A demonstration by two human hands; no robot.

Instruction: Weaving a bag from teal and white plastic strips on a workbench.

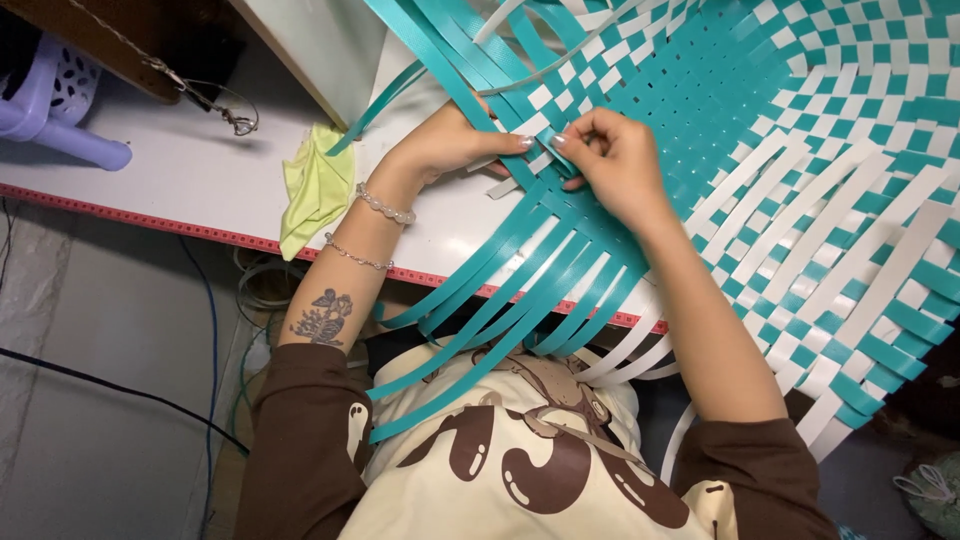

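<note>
A large basket (800,150) woven from teal and white plastic strips lies on a white table (180,170). Loose teal strips (500,290) hang off the table's near edge toward my lap. My left hand (450,145) pinches strips at the weave's edge, fingertips pressed on a white strip (535,125). My right hand (615,160) meets it there, fingers closed on the same strips. Both thumbs nearly touch.
A light green cloth (315,185) lies on the table left of my left wrist. A lilac plastic stool (50,100) stands at the far left. A metal hook on a chain (235,120) rests nearby. Cables (210,330) run over the floor below.
</note>
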